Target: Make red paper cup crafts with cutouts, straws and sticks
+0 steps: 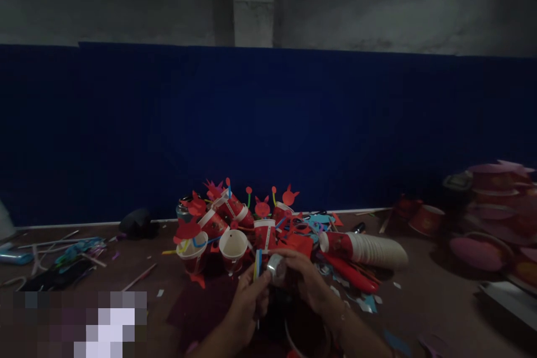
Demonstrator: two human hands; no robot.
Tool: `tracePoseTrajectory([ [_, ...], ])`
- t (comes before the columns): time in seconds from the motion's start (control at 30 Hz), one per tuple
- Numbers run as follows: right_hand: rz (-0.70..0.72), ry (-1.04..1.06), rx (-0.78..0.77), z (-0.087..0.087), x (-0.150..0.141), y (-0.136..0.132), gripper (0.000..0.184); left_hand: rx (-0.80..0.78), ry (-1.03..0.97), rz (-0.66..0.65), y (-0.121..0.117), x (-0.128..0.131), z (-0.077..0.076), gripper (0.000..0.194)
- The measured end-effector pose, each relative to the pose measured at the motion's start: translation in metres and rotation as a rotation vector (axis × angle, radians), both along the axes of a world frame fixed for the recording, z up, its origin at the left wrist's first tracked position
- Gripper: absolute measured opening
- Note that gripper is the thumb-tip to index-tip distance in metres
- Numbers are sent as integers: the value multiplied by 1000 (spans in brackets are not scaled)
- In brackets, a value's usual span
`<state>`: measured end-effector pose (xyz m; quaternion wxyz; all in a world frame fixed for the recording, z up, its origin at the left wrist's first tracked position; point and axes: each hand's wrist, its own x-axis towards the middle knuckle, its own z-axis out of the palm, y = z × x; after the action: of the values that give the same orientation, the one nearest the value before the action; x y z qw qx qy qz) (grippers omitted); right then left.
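Observation:
Near the front middle of the table, my left hand (pixel 250 295) is closed around a few thin straws (pixel 258 264), blue and yellow, standing upright. My right hand (pixel 305 278) grips a roll of clear tape (pixel 276 268) just beside them, and my left thumb reaches its edge. Directly behind my hands stands a red paper cup (pixel 265 233) with a red animal-head cutout (pixel 262 208) above it. Two more cups, an open one (pixel 233 247) and one with straws (pixel 192 254), are to the left. Below my hands a dark round container (pixel 308 329) is partly hidden.
A stack of paper cups (pixel 373 250) lies on its side at right, by a long red object (pixel 354 274) and paper scraps. Red and pink items (pixel 495 207) pile up far right. Straws and ribbons (pixel 79 251) spread at left. A blue panel (pixel 268 123) stands behind the table.

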<state>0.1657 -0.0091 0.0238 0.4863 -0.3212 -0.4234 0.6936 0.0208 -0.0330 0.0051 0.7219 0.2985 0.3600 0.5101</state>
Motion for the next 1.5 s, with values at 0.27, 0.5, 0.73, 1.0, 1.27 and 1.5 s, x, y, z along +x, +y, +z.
tracePoseTrajectory([
  [0.27,20,-61,54,10,2,-3,35,-59,69,-69,-2,4,10,54],
  [0.5,93,34,22,4,3,-2,34,-50,26,-61,-4,2,9,58],
  [0.73,89,45,-41,-4,7,4,29,-49,14,-142,-2,1,3,51],
  [1.0,150,-14,64,0,7,5,36,-104,44,-94,-5,3,9,49],
  [1.27,148,46,13,-5,6,5,28,-97,14,-145,-5,1,9,47],
  [1.5,169,-228,226,7,9,7,25,-66,52,-58,-5,5,10,43],
])
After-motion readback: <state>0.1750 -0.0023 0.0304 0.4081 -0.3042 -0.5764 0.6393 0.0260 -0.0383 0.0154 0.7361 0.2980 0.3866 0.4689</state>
